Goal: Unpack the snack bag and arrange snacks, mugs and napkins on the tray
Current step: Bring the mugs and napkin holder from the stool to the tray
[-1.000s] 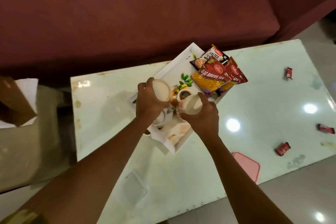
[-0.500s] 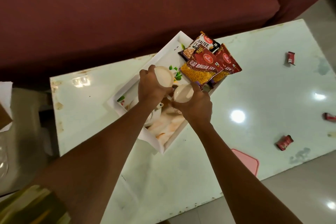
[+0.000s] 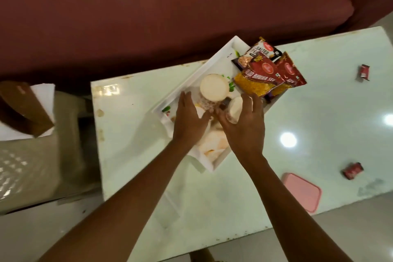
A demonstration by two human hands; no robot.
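A white tray (image 3: 212, 60) lies slantwise on the pale table (image 3: 319, 117). Several snack packets (image 3: 262, 78) are piled at its far right end. Two mugs sit bottom-up in the tray's middle: the left mug (image 3: 213, 89) stands free, and the right mug (image 3: 235, 109) sits between the thumb and fingers of my right hand (image 3: 244, 127). My left hand (image 3: 189, 121) lies with straight fingers beside the left mug, at its near side. Pale napkins (image 3: 214, 143) lie at the tray's near end, partly under my hands.
A pink lid (image 3: 302, 191) sits near the table's front edge on the right. Two small red wrappers (image 3: 364, 71) (image 3: 352, 170) lie further right. A maroon sofa (image 3: 170, 17) runs behind the table. A brown paper bag (image 3: 23, 110) rests on a seat at left.
Both mugs came down into the tray. My left hand let go of its mug and drew back with fingers straightened. The right hand lowered its mug beside the first.
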